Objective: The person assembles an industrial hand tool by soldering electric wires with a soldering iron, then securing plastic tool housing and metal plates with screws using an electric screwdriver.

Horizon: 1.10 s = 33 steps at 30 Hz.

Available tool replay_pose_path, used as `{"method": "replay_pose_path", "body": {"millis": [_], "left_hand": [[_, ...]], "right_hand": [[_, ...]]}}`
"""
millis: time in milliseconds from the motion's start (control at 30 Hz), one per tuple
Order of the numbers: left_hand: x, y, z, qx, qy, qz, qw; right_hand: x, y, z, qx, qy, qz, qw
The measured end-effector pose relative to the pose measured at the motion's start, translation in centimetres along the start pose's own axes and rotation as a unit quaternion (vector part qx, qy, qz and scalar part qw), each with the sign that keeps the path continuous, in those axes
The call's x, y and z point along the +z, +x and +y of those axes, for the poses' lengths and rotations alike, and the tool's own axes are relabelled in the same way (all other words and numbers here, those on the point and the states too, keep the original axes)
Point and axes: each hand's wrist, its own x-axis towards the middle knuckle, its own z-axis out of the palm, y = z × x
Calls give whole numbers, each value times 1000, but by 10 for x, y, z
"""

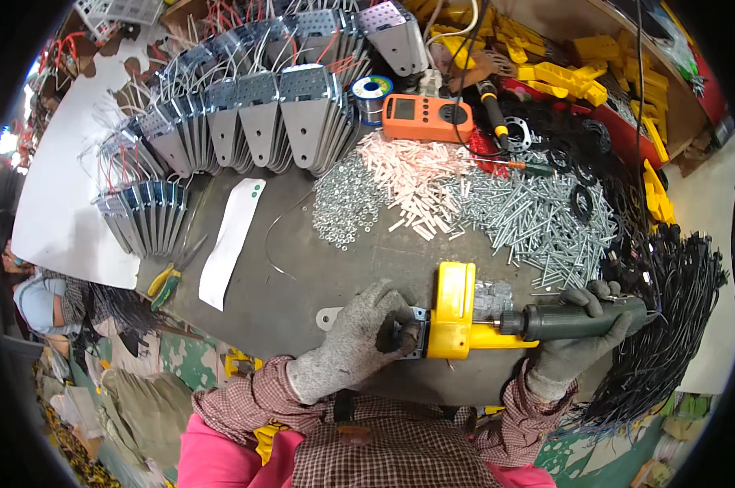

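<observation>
My left hand (pixel 353 335), in a grey knit glove, is closed around a metal bracket (pixel 326 318) whose holed tab sticks out past the hand. At the bracket's right end sits a yellow plastic housing (pixel 454 309), with a transparent block (pixel 493 299) beside it. My right hand (pixel 577 351), also gloved, wraps a dark electric screwdriver (pixel 575 320) lying level. Its bit points left at the yellow housing; whether the tip meets a screw is hidden. Just beyond lies a pile of long silver screws (pixel 538 220).
Pale pink sleeves (pixel 416 183) and small nuts (pixel 343 203) are heaped behind. An orange meter (pixel 426 118) and solder spool (pixel 372 102) stand farther back. Stacked grey brackets (pixel 262 122) line the far left. Snips (pixel 168 281) and a paper strip (pixel 231 244) lie left; black cables (pixel 668 317) hang right.
</observation>
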Motion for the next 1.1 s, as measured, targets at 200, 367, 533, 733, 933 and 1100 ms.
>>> {"method": "replay_pose_path", "body": {"millis": [200, 367, 533, 733, 933, 1100], "left_hand": [[2, -2, -7, 21, -18, -15, 1000], [-1, 0, -8, 64, -8, -1, 998], [-5, 0, -10, 63, -19, -15, 998], [-8, -5, -16, 83, 21, -24, 996], [-5, -1, -20, 76, -24, -53, 995], [-3, -4, -15, 85, 3, -40, 996]], "right_hand": [[-7, 2, 5, -21, 64, -28, 997], [-6, 5, 3, -11, 64, -35, 997], [-2, 5, 6, -13, 57, -23, 998], [-4, 6, 8, -7, 66, -22, 998], [-4, 4, 7, -17, 63, -39, 997], [0, 3, 7, -15, 72, -47, 996]]}}
